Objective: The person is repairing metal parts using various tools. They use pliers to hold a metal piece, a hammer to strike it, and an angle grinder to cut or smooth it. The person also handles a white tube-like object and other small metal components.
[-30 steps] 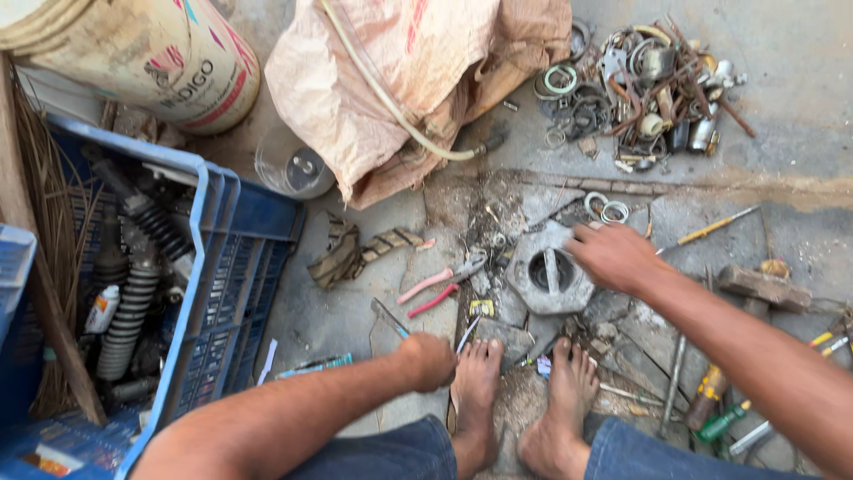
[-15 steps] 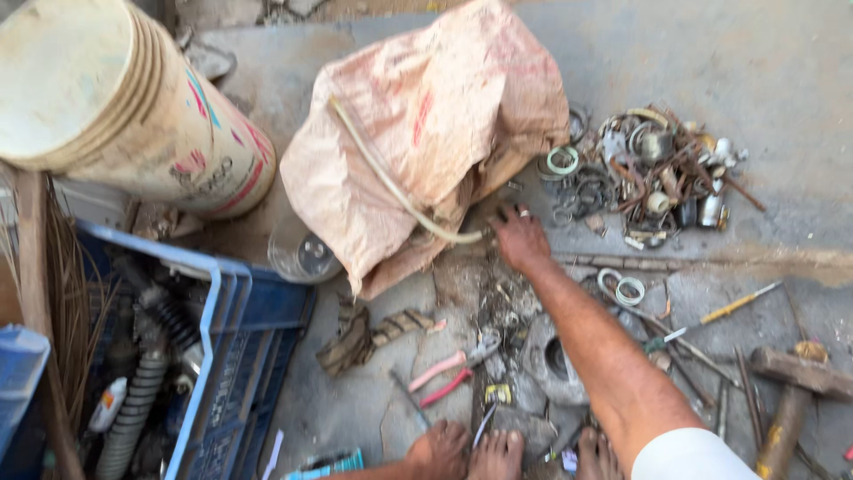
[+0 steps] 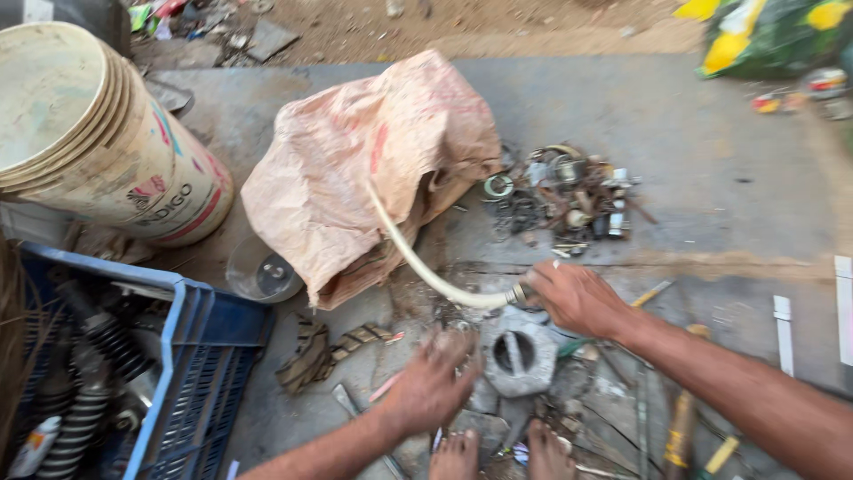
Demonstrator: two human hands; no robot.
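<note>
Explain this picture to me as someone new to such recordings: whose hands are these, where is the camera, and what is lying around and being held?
The camera sits on a person's head, looking down at their own arms and bare feet. The right hand grips the metal end of a pale hose that runs out of a crumpled sack. The left hand, blurred, reaches down beside a grey metal casting on the concrete floor. Around lie a pile of small metal parts, stacked buckets and a blue crate holding springs.
</note>
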